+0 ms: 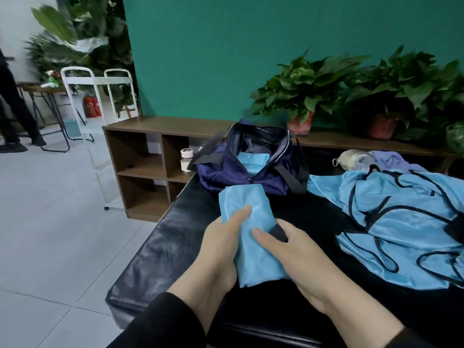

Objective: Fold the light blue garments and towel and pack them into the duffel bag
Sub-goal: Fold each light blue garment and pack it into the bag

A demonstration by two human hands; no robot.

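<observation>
Over the glossy black bench (160,237), left hand (221,237) and right hand (291,249) grip a folded garment (251,237) — sleek, oblong.

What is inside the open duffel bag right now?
One folded light blue piece lies in the open duffel bag. Its walls hide the bottom and anything beneath that piece.

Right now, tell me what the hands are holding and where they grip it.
Both hands hold the folded light blue garment: the left hand grips its left edge, the right hand its right side, near the middle.
</observation>
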